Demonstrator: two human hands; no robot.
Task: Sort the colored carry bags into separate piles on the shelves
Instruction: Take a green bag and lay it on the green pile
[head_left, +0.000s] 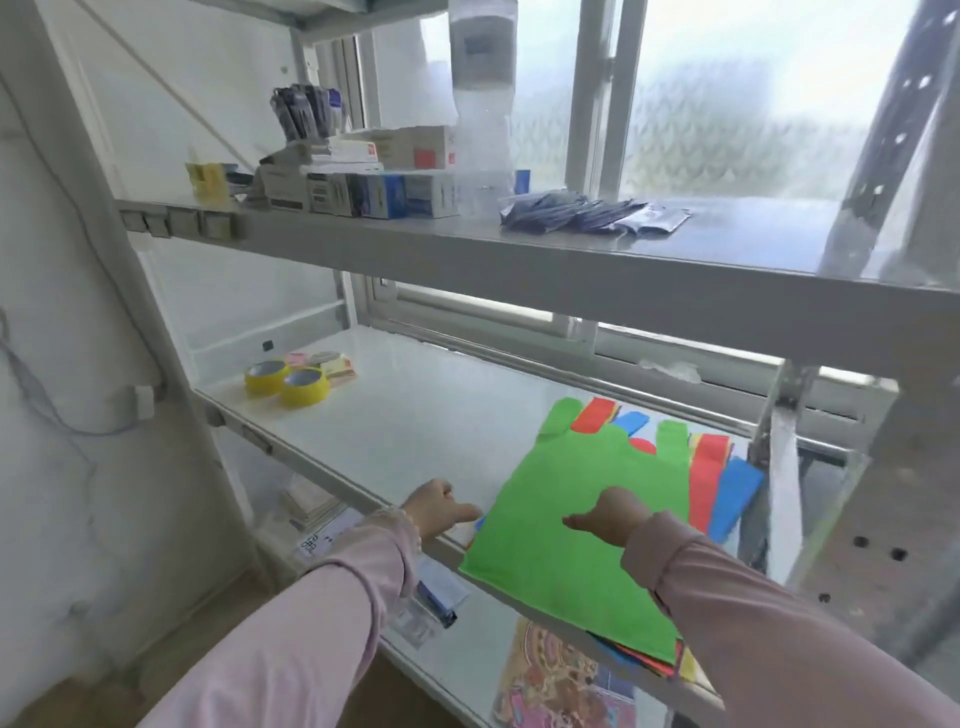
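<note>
A stack of flat colored carry bags lies at the right end of the white middle shelf (405, 415). A green bag (561, 525) is on top, its two handles pointing away from me. Red bags (704, 473), blue bags (735, 493) and a sliver of yellow stick out from under it. My right hand (608, 517) rests flat on the green bag, fingers pointing left. My left hand (439, 506) sits at the shelf's front edge, touching the stack's left edge; whether it grips anything is unclear.
Two yellow tape rolls (288, 382) and small note pads sit at the far left of the middle shelf. The upper shelf (519, 249) holds boxes, pens and dark packets. A patterned sheet (561, 686) lies on the shelf below. A metal upright (831, 519) stands right.
</note>
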